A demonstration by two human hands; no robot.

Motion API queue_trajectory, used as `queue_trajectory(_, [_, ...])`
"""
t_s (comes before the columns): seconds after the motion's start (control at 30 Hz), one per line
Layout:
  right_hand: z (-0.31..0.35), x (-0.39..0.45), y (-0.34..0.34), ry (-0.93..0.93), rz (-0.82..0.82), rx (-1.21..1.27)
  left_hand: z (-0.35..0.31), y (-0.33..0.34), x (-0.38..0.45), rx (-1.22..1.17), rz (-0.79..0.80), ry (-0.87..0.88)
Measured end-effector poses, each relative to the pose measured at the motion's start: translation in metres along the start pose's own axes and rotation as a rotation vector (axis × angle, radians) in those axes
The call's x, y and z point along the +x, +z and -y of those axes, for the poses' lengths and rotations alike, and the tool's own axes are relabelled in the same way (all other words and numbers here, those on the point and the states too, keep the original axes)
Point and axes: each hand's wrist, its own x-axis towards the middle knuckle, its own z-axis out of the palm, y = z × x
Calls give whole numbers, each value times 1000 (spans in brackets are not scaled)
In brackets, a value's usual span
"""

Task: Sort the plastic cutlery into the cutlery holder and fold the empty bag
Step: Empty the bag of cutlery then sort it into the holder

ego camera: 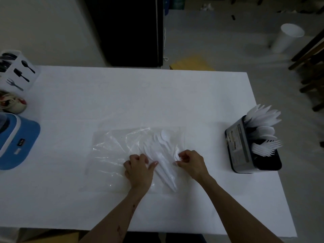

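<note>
A clear plastic bag [112,155] lies flat on the middle of the white table [122,95]. Several white plastic spoons, forks and knives [163,155] lie in a loose pile on its right half. My left hand [138,170] rests on the bag at the pile's left side, fingers curled, thumb reaching toward a knife. My right hand [191,163] is at the pile's right side and pinches a white piece of cutlery at its fingertips. The black cutlery holder [242,146] stands at the table's right edge, with white knives, spoons and forks upright in it.
At the left edge of the table stand a white box printed with cutlery pictures [17,71], a small patterned bowl [14,104] and a blue and white appliance [17,139]. A white bin [287,37] stands on the floor beyond the table.
</note>
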Motion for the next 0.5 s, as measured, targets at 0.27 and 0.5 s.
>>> queue_trajectory(0.27, [3, 8, 0, -15, 58, -128, 31, 15, 2, -103, -88, 409])
queue_trajectory(0.5, [9, 7, 8, -73, 32, -305, 32, 18, 0, -4, -109, 469])
